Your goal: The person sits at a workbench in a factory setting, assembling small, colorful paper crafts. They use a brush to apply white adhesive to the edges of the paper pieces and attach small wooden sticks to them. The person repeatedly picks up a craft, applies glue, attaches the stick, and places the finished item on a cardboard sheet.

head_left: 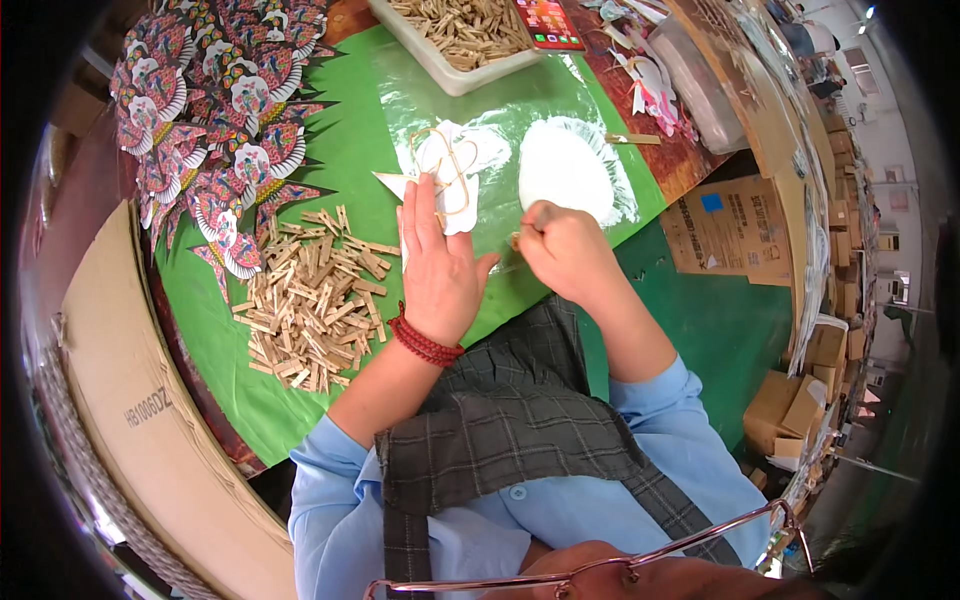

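My left hand [437, 265], a dark red bead bracelet at its wrist, lies with fingers stretched out over the lower edge of a white cut-out shape [470, 150]. A thin tan looped frame [457, 195] rests on that shape. My right hand [567, 248] is closed in a fist at the near edge of a white rounded patch [565, 170], which looks like paste on a clear plastic sheet [505, 120]. A small brownish bit shows at the fist, too hidden to name. Left of my left hand lies a heap of wooden clothespins [310, 300].
A white tray [458, 80] of clothespins stands at the far side beside a phone [550, 22]. Patterned paper kite-like pieces [220, 130] overlap at the far left on the green cloth [350, 110]. Cardboard boxes [730, 230] stand at the right; a cardboard panel [150, 370] flanks the left.
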`<state>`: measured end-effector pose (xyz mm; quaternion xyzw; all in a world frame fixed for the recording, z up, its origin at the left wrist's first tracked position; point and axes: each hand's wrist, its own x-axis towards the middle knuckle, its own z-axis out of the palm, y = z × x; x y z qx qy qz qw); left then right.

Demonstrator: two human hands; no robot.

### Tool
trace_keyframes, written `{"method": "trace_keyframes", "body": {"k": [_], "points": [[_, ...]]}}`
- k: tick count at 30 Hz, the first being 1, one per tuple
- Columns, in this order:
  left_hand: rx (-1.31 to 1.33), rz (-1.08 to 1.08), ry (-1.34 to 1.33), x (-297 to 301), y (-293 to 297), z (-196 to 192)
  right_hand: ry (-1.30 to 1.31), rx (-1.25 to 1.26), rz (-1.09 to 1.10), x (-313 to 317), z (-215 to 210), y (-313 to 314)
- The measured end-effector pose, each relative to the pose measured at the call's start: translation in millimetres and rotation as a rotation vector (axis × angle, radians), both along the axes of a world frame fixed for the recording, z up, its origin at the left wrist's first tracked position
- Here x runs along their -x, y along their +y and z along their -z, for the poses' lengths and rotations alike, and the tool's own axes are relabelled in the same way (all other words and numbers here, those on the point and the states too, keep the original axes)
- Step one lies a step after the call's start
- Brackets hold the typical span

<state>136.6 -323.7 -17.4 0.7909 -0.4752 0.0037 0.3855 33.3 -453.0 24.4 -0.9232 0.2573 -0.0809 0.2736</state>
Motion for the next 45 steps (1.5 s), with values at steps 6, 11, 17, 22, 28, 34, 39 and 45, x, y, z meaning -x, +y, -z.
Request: {"method": "trace_keyframes", "body": {"k": [6, 11, 17, 22, 28, 34, 39, 45], "points": [[0.033, -0.010, -0.055, -1, 0, 5, -0.014, 0.265, -0.113, 1, -5, 31], [0.015, 0.024, -0.041, -1, 2, 4, -0.311, -0.546, 0.367, 43, 24, 18], [0.012, -0.030, -0.026, 0, 0, 3, -0.024, 0.201, -0.092, 21, 5, 28], [0.003, 0.003, -0.016, -1, 2, 2, -0.257, -0.302, 0.179, 39, -6, 9], [-0.010, 0.002, -0.034, -1, 1, 1, -0.514, -0.027, -0.056, 44, 27, 16], [0.005, 0.009, -0.033, -1, 2, 2, -0.235, 0.063, -0.135, 42, 12, 19], [0.020, 0.000, -0.008, -1, 2, 2, -0.113, -0.061, -0.122, 12, -1, 0], [0.016, 0.001, -0.017, -1, 2, 2, -0.001, -0.077, -0.136, 2, -5, -12]]}}
